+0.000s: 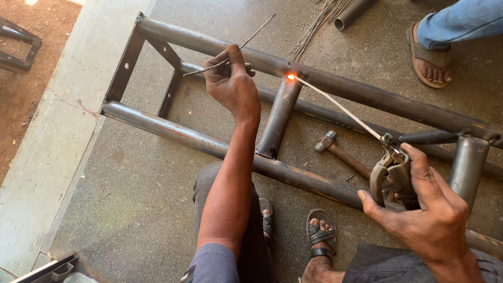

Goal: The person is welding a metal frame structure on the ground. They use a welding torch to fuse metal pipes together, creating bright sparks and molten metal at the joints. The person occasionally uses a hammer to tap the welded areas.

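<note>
A frame of round steel pipes [173, 131] lies on the concrete floor. My right hand [424, 209] grips a welding electrode holder [390, 175], whose long rod [340, 107] reaches up to a glowing orange spot [291, 77] where a short cross pipe [280, 118] meets the far pipe. My left hand [230, 81] rests on that far pipe, left of the glow, and pinches a thin spare rod [257, 31] that points up and right.
A hammer [335, 149] lies on the floor under the frame, between the pipes. Another person's sandalled foot [429, 57] and blue trouser leg stand at the top right, near a loose pipe [351, 13] and a bundle of rods [314, 26]. My sandalled feet [319, 236] sit below the near pipe.
</note>
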